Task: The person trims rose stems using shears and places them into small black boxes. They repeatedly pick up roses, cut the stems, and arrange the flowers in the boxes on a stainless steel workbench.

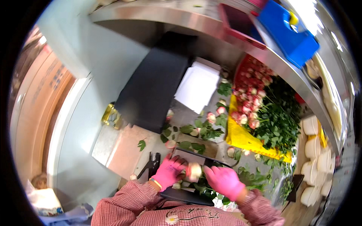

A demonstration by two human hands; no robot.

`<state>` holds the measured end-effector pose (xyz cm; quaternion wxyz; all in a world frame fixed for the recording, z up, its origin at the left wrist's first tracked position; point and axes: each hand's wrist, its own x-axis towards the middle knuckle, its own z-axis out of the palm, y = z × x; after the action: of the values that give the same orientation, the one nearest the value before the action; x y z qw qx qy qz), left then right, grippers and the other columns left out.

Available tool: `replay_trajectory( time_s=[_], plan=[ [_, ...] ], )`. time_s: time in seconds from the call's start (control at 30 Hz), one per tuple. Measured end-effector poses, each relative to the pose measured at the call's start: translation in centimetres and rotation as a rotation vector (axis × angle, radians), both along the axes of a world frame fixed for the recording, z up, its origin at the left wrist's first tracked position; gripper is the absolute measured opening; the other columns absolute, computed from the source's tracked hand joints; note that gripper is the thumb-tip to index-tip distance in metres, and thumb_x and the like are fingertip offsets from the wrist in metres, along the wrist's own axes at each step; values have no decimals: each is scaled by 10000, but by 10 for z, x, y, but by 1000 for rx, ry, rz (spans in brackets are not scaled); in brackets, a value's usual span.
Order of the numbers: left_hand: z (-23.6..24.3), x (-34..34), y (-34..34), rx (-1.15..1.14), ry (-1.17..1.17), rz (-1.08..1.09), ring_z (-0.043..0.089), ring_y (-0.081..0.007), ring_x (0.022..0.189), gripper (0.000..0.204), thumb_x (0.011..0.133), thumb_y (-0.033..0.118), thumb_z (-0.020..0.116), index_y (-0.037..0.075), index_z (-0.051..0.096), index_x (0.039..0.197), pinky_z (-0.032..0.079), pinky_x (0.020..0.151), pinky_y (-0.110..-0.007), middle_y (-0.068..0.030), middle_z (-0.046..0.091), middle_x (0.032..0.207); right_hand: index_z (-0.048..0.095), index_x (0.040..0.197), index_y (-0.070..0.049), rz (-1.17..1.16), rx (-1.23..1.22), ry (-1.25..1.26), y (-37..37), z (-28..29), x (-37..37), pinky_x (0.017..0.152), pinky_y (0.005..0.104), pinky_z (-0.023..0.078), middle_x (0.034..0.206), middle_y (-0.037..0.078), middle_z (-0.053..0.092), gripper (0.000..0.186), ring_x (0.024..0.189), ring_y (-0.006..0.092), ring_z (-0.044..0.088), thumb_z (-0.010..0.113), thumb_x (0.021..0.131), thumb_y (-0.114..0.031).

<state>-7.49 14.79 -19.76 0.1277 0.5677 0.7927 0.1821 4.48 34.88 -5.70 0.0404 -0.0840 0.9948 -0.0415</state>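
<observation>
A pale rose (194, 171), smeared by motion, is between my two pink-gloved hands. My left hand (170, 171) is closed at the rose's reddish base, its fingertips pressed against it. Just right of the flower, my right hand (225, 181) has its fingers drawn together; what they grip, if anything, is hidden. Below both hands lies a black box (186, 196) with green leaves and pale rose heads in and around it. Black-handled pruning shears (152, 165) rest beside my left wrist.
Cut roses (211, 118) and leaves are scattered over the grey table. Leafy rose bunches (277, 120) lie on yellow wrapping (243, 137) at right. A black case (156, 83) and white sheets (198, 86) lie farther back. An overhead shelf (181, 17) holds a blue bin (288, 34).
</observation>
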Motion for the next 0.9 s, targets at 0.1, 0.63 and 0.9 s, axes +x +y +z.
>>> replay_trajectory(
  time_s=[0.1, 0.63, 0.9],
  plan=[
    [-4, 8, -11, 81, -3, 71, 481, -298, 1205, 479, 791, 396, 657, 152, 598, 1199, 269, 1107, -535, -102, 575, 1198, 588, 1084, -66, -194, -37, 51, -12, -114, -16, 682, 423, 542, 884, 130, 652, 266, 777, 297, 666, 538, 840, -157],
    [13, -14, 19, -126, 65, -75, 432, -315, 1297, 476, 827, 360, 590, 121, 592, 1239, 261, 1121, -502, -125, 479, 1394, 573, 1177, -19, -276, -275, -306, -13, -151, -45, 824, 460, 523, 1024, 226, 672, 320, 942, 384, 659, 521, 915, -196],
    [-20, -17, -6, -207, -132, -42, 362, -173, 1371, 402, 942, 253, 436, 204, 536, 1328, 160, 1179, -419, -28, 488, 1435, 661, 1123, 24, -746, -977, -115, 134, -13, -215, 803, 278, 531, 947, 133, 730, 436, 843, 151, 685, 702, 868, -327]
  ],
)
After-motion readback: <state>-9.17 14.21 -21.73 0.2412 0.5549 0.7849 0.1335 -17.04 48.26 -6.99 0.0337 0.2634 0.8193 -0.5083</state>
